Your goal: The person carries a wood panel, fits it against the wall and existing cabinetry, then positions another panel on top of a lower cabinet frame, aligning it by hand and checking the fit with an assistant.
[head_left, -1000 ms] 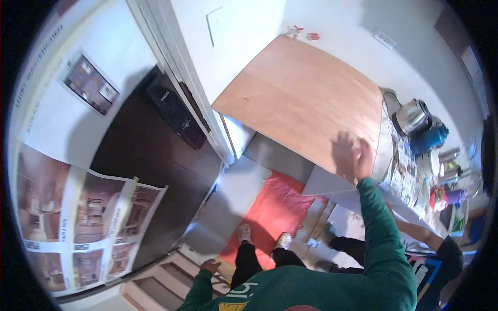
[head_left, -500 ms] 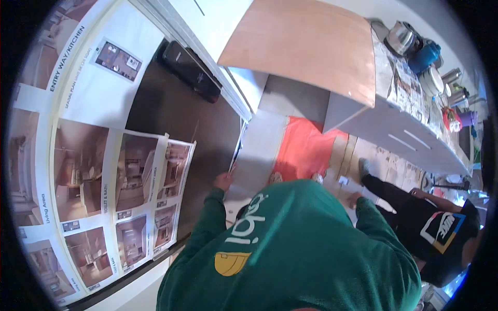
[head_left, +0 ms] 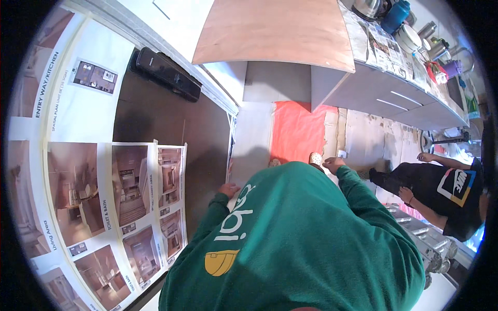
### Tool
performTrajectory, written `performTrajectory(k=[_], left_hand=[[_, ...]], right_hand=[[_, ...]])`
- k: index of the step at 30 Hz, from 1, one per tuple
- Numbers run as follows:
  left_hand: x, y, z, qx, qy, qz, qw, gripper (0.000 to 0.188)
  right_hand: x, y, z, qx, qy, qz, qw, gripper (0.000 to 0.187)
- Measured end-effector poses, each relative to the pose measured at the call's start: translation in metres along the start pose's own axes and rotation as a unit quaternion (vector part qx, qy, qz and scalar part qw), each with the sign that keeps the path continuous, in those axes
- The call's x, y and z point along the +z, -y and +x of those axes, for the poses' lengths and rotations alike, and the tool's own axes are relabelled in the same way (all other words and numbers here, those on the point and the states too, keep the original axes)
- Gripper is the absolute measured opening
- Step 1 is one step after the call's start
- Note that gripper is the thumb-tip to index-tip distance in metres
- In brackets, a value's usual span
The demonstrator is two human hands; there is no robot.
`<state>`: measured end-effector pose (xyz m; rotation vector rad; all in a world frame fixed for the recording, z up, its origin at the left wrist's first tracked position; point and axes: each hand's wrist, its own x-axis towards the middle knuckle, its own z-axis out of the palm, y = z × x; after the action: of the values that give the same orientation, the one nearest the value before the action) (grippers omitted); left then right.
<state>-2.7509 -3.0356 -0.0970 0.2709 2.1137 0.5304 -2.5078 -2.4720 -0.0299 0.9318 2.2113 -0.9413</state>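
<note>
My left hand (head_left: 228,190) hangs low at my left side, near the edge of a dark brown door (head_left: 202,140). Its fingers are loosely apart and nothing shows in them. At my right side, my right hand (head_left: 333,165) hangs in front of my body with its fingers loosely bent, and I see no object in it. Below it my foot in a light spotted clog (head_left: 316,159) stands at the edge of a red floor sheet (head_left: 296,132). A black oblong lock unit (head_left: 167,73) is fixed to the door, beyond my left hand's reach.
Printed sheets of room pictures (head_left: 75,192) cover the left. Ahead juts a wooden board (head_left: 275,31). The counter (head_left: 384,90) at right bears a kettle (head_left: 369,8), a blue jug (head_left: 396,16) and newspaper. A person in black (head_left: 430,184) and a metal ladder (head_left: 423,238) are at right.
My view has shifted, so the board and counter sit further left and higher. My right hand has swung forward, and the left one sits slightly lower. The ladder has come into view.
</note>
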Motion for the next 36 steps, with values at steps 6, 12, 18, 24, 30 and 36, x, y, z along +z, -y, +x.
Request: performTrajectory(k=[6,12,18,24,30,36], left_hand=[[0.001,0.017,0.002,0.019,0.011,-0.041,0.999,0.064],[-0.013,0.044,-0.014,0.008,-0.049,-0.029,0.998,0.062],[-0.011,0.024,-0.026,-0.047,-0.008,-0.049,0.998,0.067],[-0.013,-0.003,-0.026,0.007,-0.022,-0.020,1.000,0.066],[-0.017,-0.007,-0.033,0.001,-0.036,-0.032,0.999,0.064],[-0.016,0.010,-0.033,-0.009,-0.039,-0.036,0.999,0.064]], right_hand=[[-0.009,-0.020,0.002,0.027,-0.001,-0.036,0.999,0.051],[-0.032,0.004,-0.001,0.002,-0.027,-0.064,0.998,0.045],[-0.017,0.010,-0.006,0.011,-0.030,0.031,0.999,0.045],[-0.004,-0.007,-0.004,0.013,-0.002,-0.051,0.999,0.048],[-0.007,-0.013,-0.016,-0.029,-0.003,-0.096,0.995,0.049],[0.003,-0.003,-0.018,-0.014,-0.017,-0.048,0.999,0.047]])
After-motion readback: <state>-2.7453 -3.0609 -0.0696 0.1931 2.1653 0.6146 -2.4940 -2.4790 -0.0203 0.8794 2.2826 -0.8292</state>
